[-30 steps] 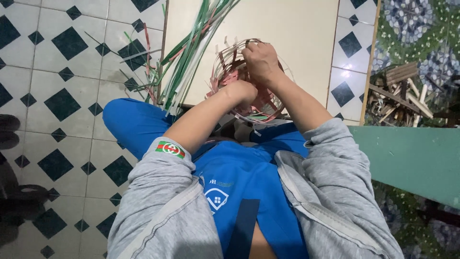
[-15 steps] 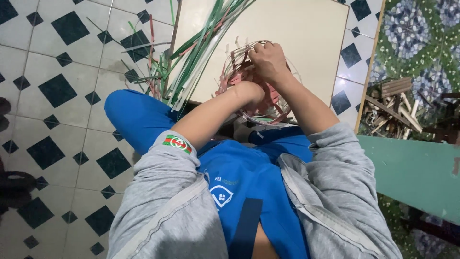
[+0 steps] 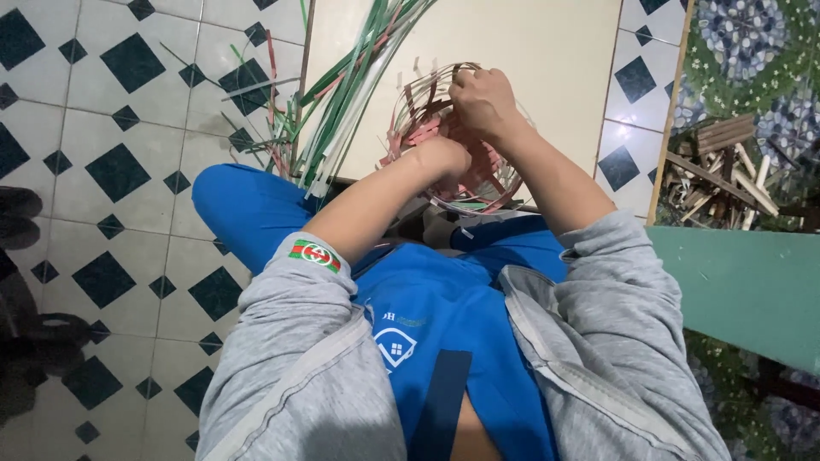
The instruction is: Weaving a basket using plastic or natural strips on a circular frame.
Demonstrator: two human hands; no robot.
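Observation:
A small round woven basket point(image 3: 427, 119) of pink and pale strips rests over my lap, with loose strip ends sticking out around its rim. My left hand point(image 3: 440, 158) grips the near side of the basket. My right hand point(image 3: 483, 98) is closed on strips at its far rim. A bundle of long green, white and red strips point(image 3: 342, 94) fans out to the left of the basket, past my blue-clad knee.
A cream board point(image 3: 547, 51) lies on the black-and-white tiled floor point(image 3: 111, 128) under the basket. A green bench edge point(image 3: 735, 282) and a heap of wood scraps point(image 3: 722, 171) sit to the right. Dark shoes point(image 3: 21, 213) lie at the left.
The view shifted slightly; the basket and both hands sit a little lower and more central. My right hand moved along the far rim, still working the strips.

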